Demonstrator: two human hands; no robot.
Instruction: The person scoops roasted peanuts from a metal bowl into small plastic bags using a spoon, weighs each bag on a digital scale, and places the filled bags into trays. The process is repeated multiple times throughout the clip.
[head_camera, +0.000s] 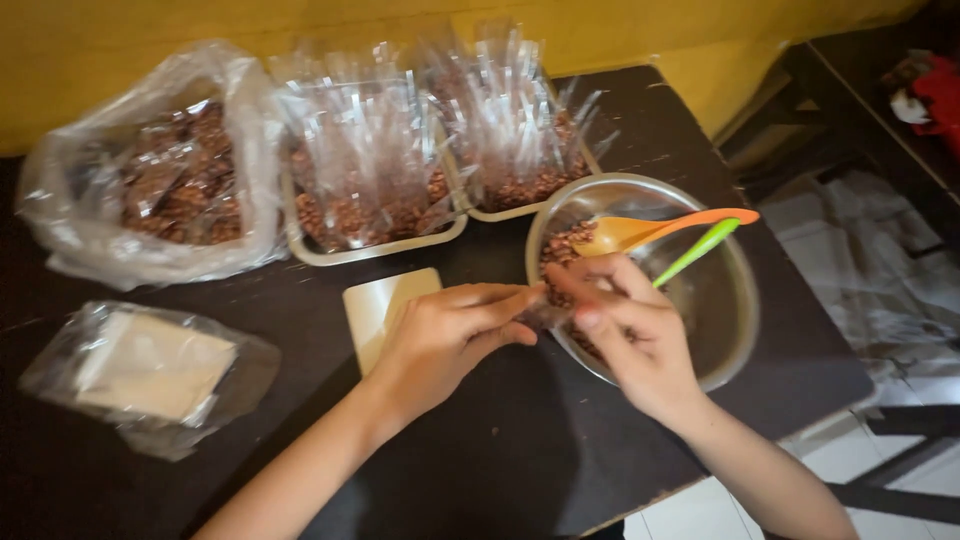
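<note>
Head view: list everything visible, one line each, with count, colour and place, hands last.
table: one, dark brown, fills the middle
trays: two, pale, at the far edge, packed with upright clear packets of brown snack
large bag: one, clear plastic with brown snack inside, far left
flat packet: one, clear with white contents, near left
card: one, cream, beside the left hand
bowl: one, steel, right of centre, brown snack inside
spoons: two, orange and green, lying in the bowl
wall: yellow, behind
left hand: fingertips at the bowl rim, pinching a small clear packet
right hand: over the bowl, fingers meeting the left
</note>
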